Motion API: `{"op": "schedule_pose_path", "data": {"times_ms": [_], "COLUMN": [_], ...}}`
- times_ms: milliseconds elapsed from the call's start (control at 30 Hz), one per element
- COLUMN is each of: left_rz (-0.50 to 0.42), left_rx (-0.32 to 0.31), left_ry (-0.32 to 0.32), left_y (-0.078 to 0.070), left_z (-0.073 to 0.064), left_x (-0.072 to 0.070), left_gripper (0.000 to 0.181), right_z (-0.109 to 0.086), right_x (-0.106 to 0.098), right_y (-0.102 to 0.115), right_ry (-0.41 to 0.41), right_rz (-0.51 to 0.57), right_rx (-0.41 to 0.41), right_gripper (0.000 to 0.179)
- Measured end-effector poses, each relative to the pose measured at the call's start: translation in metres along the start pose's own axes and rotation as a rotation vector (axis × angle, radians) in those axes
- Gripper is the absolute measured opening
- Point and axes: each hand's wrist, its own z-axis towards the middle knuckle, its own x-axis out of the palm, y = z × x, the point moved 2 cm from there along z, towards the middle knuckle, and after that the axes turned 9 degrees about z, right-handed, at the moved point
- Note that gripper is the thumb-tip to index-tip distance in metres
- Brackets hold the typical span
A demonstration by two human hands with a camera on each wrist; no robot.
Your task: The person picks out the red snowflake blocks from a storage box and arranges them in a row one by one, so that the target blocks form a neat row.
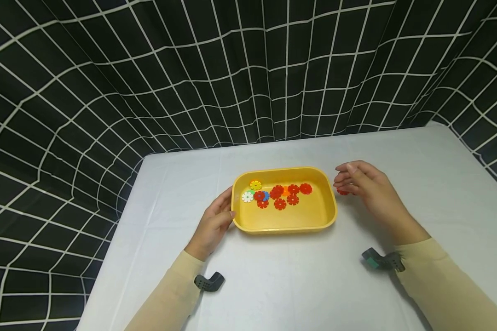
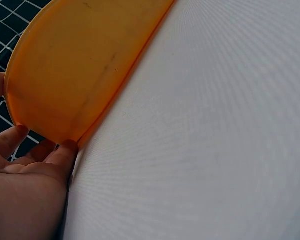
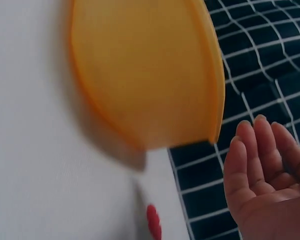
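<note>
A yellow plastic tray (image 1: 290, 221) with raised walls sits on the table, holding several small notched discs. Most discs are red, such as the red disc (image 1: 280, 204); a white disc (image 1: 247, 197), a yellow disc (image 1: 255, 185) and blue, green and orange ones lie among them. My left hand (image 1: 214, 224) grips the tray's left end, thumb at the rim and fingers along the outer wall (image 2: 85, 65). Off the tray's right end, my right hand (image 1: 366, 186) hovers with relaxed fingers and an empty palm (image 3: 270, 200). Partly hidden below it lies another red disc (image 1: 343, 191).
A white cloth (image 1: 273, 276) covers the table. Behind it and at both sides hangs a black curtain (image 1: 248, 82) with a white grid. A dark device (image 1: 209, 282) is strapped to the left wrist, and a similar device (image 1: 383, 260) to the right.
</note>
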Motion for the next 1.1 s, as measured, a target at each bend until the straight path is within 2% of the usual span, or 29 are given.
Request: {"op": "schedule_pose_path", "data": {"times_ms": [167,400,900,1100], "left_rz": [0.001,0.003,0.014,0.008], "left_rx": [0.003,-0.008,-0.008,-0.010], "left_ry": [-0.001,-0.010,-0.001,-0.001], "left_y": [0.000,0.000,-0.001,-0.001], "left_z": [0.000,-0.001,0.000,0.001], "left_x": [0.000,0.000,0.000,-0.001], "left_gripper": [0.068,0.068,0.067,0.068], "right_z": [0.002,0.010,0.030,0.039], "right_x": [0.016,0.041,0.089,0.107], "right_y": [0.011,0.021,0.028,0.029], "right_ry": [0.030,0.093,0.171,0.201], "right_rz": [0.015,0.095,0.021,0.048], "right_rx": [-0.005,-0.022,0.030,0.032], "right_gripper": [0.054,0.051,0.046,0.045]}}
